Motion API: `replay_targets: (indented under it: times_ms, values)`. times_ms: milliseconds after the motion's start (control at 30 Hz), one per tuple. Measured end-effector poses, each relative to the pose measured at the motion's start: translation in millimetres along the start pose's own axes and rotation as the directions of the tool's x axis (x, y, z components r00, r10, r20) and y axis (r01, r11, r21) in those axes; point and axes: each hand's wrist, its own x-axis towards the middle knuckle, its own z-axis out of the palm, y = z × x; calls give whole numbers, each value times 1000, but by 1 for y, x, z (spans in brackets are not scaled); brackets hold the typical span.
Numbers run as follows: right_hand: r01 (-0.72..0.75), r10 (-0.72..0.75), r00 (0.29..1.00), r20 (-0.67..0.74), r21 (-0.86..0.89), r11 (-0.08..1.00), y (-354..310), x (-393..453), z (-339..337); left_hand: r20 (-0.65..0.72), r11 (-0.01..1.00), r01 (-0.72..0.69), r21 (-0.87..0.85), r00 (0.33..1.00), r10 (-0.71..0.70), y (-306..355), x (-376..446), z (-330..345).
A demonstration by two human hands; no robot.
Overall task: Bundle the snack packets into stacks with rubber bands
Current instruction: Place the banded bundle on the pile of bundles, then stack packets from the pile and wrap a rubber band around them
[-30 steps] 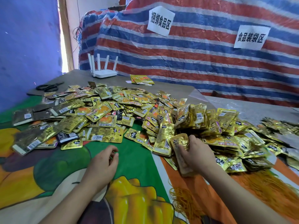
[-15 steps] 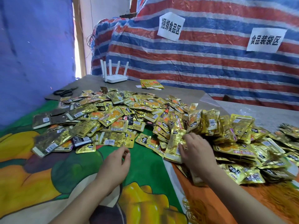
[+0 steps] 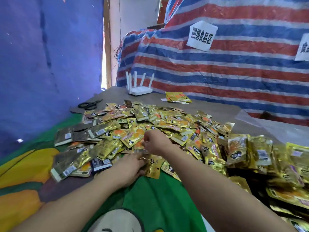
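Striped tarp (image 3: pixel 217 77) behind, blue sheet on the left, printed cloth (image 3: pixel 158 198) over table. Gold snack packets (image 3: pixel 167 121) heaped just beyond both hands, spreading right into a taller pile (image 3: pixel 250 151) beside right forearm. Left hand (image 3: pixel 132 166) at near edge of heap, fingers curled onto a gold packet (image 3: pixel 153 166) lying just right of it; true grip or mere touch: cannot tell. Right hand (image 3: pixel 156 143) just above and beyond left, fingertips pinched at packets underneath; what's held: blurred. Router (image 3: pixel 140 90), scissors (image 3: pixel 88 105), separate packet bundle (image 3: pixel 178 97) far beyond hands.
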Motion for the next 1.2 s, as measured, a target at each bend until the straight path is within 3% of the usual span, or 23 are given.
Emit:
replay_targets:
  times_ms: [233, 400, 500, 600, 733, 867, 1133, 1200]
  values:
    - [15, -12, 1000, 11, -262, 965, -11, 33, 35, 8, 996, -83, 18, 997, 83, 5, -12, -2]
    - [-89, 103, 994, 28, -324, 942, -12, 30, 35, 144, 994, -106, 41, 985, 99, 10, -5, -26]
    - [-158, 202, 962, 183, -226, 961, 2, 26, 26, 149, 994, -95, 56, 985, 86, 15, -7, -32]
    - [-180, 257, 877, 407, -217, 959, 22, 14, 11, 105, 1000, -21, 0, 994, 21, 20, -13, -31]
    - [-40, 95, 880, 465, -128, 991, 39, -5, -15, 79, 980, 47, -191, 996, -32, 11, -28, -33]
    - [141, -93, 912, 399, -94, 985, 20, 5, -41, 94, 937, 188, -294, 981, -167, -34, -36, -62]
    - [405, -183, 740, 648, -211, 890, -40, 28, 12, 86, 801, 499, -332, 861, -501, -99, -9, -65]
    - [463, -214, 764, 609, -285, 839, -40, 26, 21, 128, 788, 523, -325, 850, -512, -97, -4, -55]
